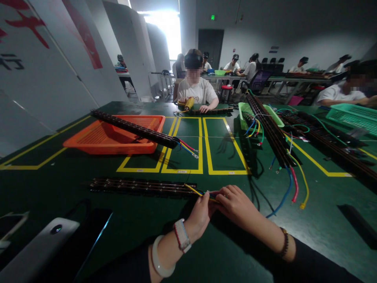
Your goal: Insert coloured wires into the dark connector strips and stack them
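A long black strip with metal bars (141,186) lies flat on the green table, and coloured wires (194,189) come off its right end. My left hand (202,214) pinches these wires just beyond the strip's end. Close beside it, my right hand (235,202) is also closed on the wires, its fingers bent over them. Yellow shows most plainly, with some blue and green between the hands. The wire ends are hidden by my fingers.
An orange basket (118,151) with another wired strip (132,127) across it stands back left. A green basket (277,118) under more strips (268,125) is back right. Phones (41,247) lie front left. Opposite, a person (196,88) holds a yellow tool (190,103).
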